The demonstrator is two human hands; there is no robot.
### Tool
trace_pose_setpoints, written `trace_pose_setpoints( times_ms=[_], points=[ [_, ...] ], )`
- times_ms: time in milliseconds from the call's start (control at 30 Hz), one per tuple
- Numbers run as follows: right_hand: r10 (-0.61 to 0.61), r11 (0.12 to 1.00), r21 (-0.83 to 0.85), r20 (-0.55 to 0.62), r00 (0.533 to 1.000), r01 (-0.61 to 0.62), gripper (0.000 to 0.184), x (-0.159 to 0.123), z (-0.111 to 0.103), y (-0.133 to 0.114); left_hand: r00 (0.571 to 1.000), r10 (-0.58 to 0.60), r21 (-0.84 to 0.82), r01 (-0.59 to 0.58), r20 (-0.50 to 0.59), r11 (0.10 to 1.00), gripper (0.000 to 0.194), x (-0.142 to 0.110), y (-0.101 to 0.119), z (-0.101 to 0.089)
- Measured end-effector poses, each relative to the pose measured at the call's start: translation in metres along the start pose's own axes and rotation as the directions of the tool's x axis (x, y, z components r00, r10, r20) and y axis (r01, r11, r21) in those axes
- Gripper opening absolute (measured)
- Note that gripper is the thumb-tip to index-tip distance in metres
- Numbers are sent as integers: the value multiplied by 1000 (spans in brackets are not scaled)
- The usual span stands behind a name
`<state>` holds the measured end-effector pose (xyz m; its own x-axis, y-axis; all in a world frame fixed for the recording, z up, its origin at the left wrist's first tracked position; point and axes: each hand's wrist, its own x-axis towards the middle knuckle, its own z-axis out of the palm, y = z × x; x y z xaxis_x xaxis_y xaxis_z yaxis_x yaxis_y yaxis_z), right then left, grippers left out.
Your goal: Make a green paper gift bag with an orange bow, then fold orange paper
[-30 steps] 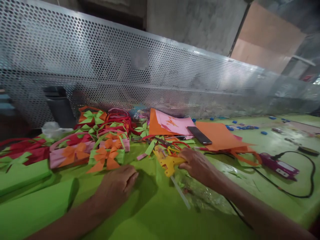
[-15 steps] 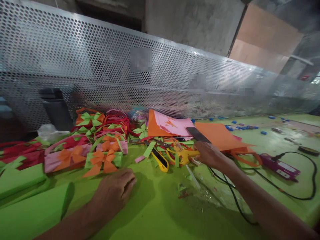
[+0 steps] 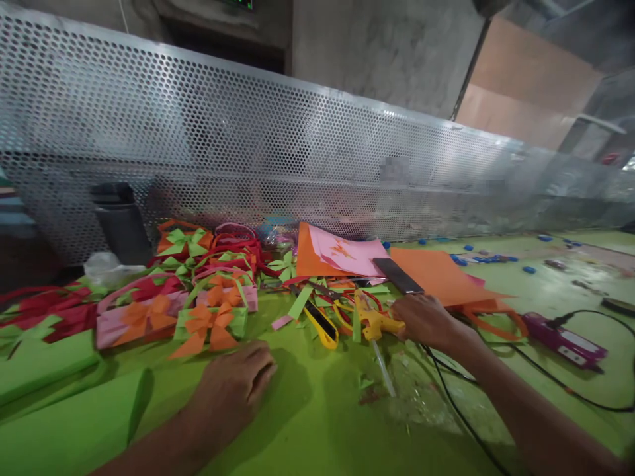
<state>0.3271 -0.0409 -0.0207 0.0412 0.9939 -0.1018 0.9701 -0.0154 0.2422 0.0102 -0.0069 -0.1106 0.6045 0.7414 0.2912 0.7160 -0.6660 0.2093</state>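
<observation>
My left hand rests on the green table with its fingers curled in, and nothing shows in it. Just beyond it stand small paper bags, one of them a green bag with an orange bow. My right hand is closed at the handle end of a yellow glue gun, its fingertips partly hidden. The gun lies on the table, a clear glue stick jutting from it. Touching distance from my right knuckles is a black phone. Left of the gun lies a yellow box cutter.
Pink sheets and orange paper lie at the back. A purple power strip with a black cable is at right. Green paper fills the left front. A dark bottle stands by the perforated metal screen.
The whole view has shifted slightly, so everything sits a little lower and farther right. Both hands keep their places on the table, and the glue gun stays where it was.
</observation>
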Motion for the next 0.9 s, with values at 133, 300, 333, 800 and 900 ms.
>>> trace_pose_setpoints(
  times_ms=[133, 300, 333, 800, 900],
  points=[
    [28, 1000, 2, -50, 998, -28, 13, -1, -1, 0, 1000, -6, 1, 6, 1, 1000, 29, 1, -1, 1],
    [66, 997, 40, -130, 989, -61, 18, 11, 4, -2, 1000, -28, -46, 27, -12, 999, 28, 3, 2, -2],
    [54, 998, 51, -149, 987, -47, 17, 13, 3, -5, 998, -55, -77, 54, -14, 996, 28, 4, 3, -4],
    [-113, 990, 58, -252, 961, 131, 27, 62, -38, -41, 893, -399, -770, 400, 207, 496, 13, 107, 38, -27],
    [-121, 988, 59, -254, 960, 140, 29, 70, -37, -38, 849, -475, -822, 431, 230, 371, 25, 143, 43, -16]
  ],
)
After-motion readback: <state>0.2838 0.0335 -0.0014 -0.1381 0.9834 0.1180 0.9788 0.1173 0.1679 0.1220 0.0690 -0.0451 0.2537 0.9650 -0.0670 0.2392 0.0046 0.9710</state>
